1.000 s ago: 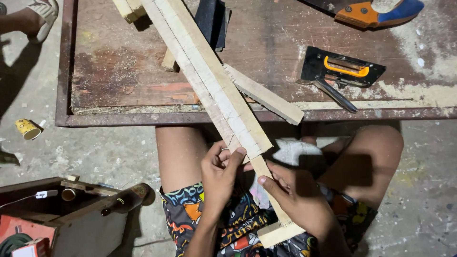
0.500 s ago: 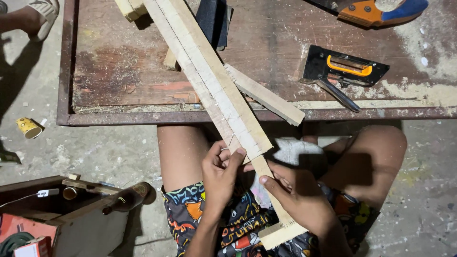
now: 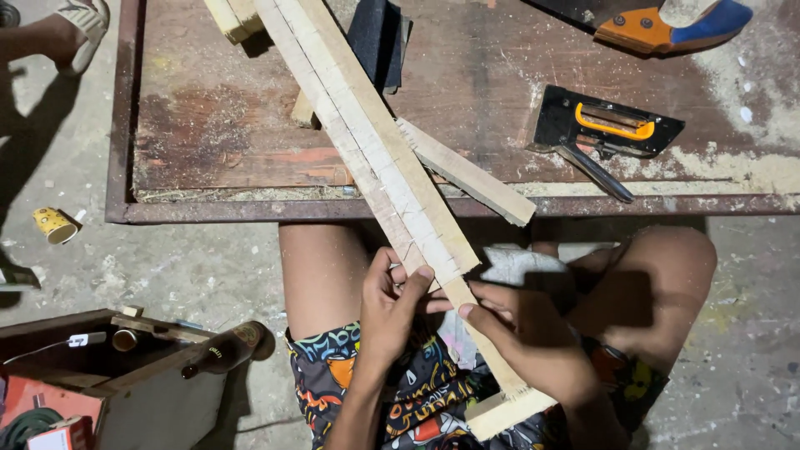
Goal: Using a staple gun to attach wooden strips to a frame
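We hold the slat frame [image 3: 379, 158] slanting off the table's [image 3: 250, 208] front edge onto our lap. Our left hand [image 3: 387, 308] pinches its lower end; our right hand [image 3: 533, 346] grips beside. Next, we judge, calls for steady alignment.

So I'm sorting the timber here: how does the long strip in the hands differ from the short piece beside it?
The long wooden strip runs from the table down over the lap, gripped by the left hand and right hand; the short wooden piece lies untouched at the table edge. The long strip shows many cross marks; the short piece looks plain. Both are pale wood.
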